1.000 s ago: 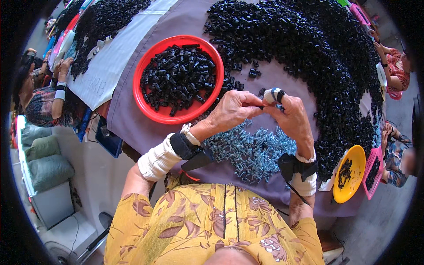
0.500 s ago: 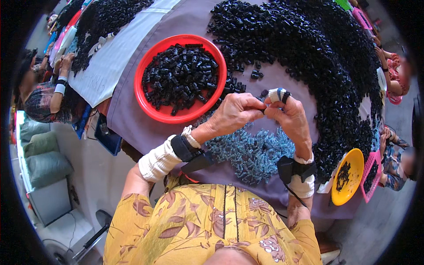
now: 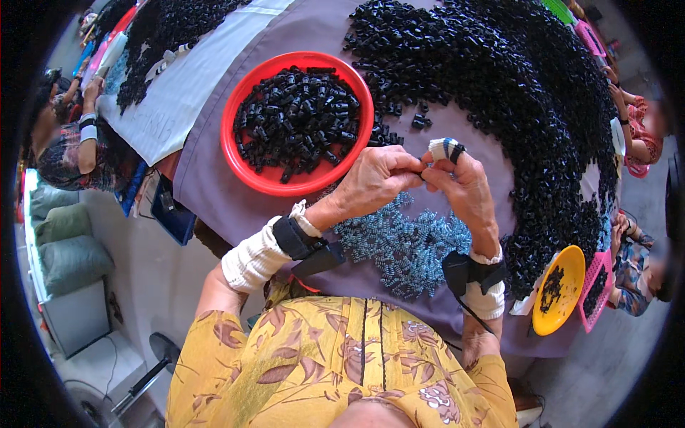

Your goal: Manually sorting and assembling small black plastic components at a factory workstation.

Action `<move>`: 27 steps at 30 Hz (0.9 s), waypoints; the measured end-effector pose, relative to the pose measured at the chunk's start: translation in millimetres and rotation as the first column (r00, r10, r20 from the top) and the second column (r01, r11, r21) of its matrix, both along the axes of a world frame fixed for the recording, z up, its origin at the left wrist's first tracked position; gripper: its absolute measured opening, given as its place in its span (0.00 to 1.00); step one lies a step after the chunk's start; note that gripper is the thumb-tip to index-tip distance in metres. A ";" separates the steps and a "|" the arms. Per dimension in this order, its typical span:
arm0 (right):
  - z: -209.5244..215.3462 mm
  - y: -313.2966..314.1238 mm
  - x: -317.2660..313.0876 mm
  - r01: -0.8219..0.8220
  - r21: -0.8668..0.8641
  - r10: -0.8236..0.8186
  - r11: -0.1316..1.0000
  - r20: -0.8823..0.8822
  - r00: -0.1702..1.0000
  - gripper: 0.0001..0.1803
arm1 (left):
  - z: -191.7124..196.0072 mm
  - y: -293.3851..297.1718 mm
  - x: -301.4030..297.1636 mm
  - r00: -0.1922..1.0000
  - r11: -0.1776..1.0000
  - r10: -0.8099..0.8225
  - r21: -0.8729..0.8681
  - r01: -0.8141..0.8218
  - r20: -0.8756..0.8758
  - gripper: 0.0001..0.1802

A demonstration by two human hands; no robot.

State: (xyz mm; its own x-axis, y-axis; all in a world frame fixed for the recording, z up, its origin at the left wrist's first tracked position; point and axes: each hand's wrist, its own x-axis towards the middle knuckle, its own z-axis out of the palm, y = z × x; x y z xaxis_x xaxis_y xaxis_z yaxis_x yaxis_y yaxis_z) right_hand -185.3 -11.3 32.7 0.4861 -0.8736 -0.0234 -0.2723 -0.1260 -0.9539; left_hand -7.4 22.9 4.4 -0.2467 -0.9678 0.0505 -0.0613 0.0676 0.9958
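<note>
My left hand [image 3: 377,177] and my right hand [image 3: 462,184] meet fingertip to fingertip above the table. Between them they pinch a small black plastic part [image 3: 422,170], mostly covered by the fingers. A striped cloth wrap covers one right fingertip. Just below the hands lies a loose heap of small bluish coil springs [image 3: 407,246]. To the left of my left hand stands a round red tray [image 3: 227,135], holding many short black cylindrical parts [image 3: 296,118]. A large pile of similar black parts [image 3: 499,85] spreads beyond the hands and down the right side.
The table has a grey-purple cloth [image 3: 207,192]. At the right edge sit a yellow dish [image 3: 571,285] with dark bits and a pink basket [image 3: 596,299]. Other people work at the left and right. A blue bin [image 3: 171,214] stands at the left, under the table's edge.
The view has shifted slightly, so the tray sits a little farther right. My hands stay together, with small finger movements around the black part.
</note>
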 end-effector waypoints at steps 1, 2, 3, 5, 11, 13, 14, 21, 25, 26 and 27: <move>-2.3 0.7 0.9 -0.001 -0.001 0.001 1.000 -0.002 1.000 0.09 | 1.0 0.3 1.5 0.999 0.999 -0.010 -0.050 0.012 0.041 0.09; -4.9 2.2 2.3 0.014 -0.007 -0.014 1.000 0.014 1.000 0.09 | 1.4 1.0 3.1 0.996 0.995 -0.017 -0.098 0.025 0.084 0.09; -5.9 3.3 3.7 0.029 -0.014 -0.029 0.999 0.030 0.999 0.10 | 1.0 1.4 4.4 0.996 0.995 -0.015 -0.099 0.024 0.083 0.09; -3.1 3.3 7.3 0.030 -0.034 -0.030 0.999 0.017 0.999 0.10 | -0.3 1.6 6.5 0.998 0.999 -0.012 -0.038 0.014 0.067 0.09; 0.2 2.6 13.7 0.024 -0.091 -0.027 0.996 -0.028 0.999 0.10 | -0.2 3.7 7.8 0.998 0.997 0.011 0.071 -0.006 -0.063 0.08; -1.3 2.7 14.2 0.034 -0.098 -0.037 0.995 -0.028 0.999 0.09 | -2.1 3.3 8.4 0.999 0.999 0.002 0.044 0.000 -0.054 0.09; -2.8 1.8 14.4 0.041 -0.075 -0.043 0.996 -0.023 0.999 0.10 | -2.7 2.9 8.7 0.999 1.000 -0.007 0.017 0.008 -0.043 0.09; -1.5 0.7 17.9 0.056 -0.022 -0.057 0.998 -0.011 0.998 0.09 | -3.1 3.7 8.1 0.995 0.999 0.004 0.038 0.000 -0.103 0.08; -8.2 -1.5 13.6 0.024 0.001 -0.024 1.000 0.014 1.000 0.07 | -3.1 4.5 7.7 0.974 0.991 0.026 0.134 0.005 -0.227 0.08; -7.7 -2.9 12.4 -0.005 0.017 0.005 1.000 0.002 1.000 0.07 | -3.0 4.6 8.0 0.965 0.987 0.017 0.156 0.025 -0.263 0.08; -7.1 -4.1 11.3 -0.034 0.032 0.035 0.999 -0.010 0.999 0.08 | -1.9 4.9 8.4 0.965 0.987 0.016 0.156 0.026 -0.263 0.08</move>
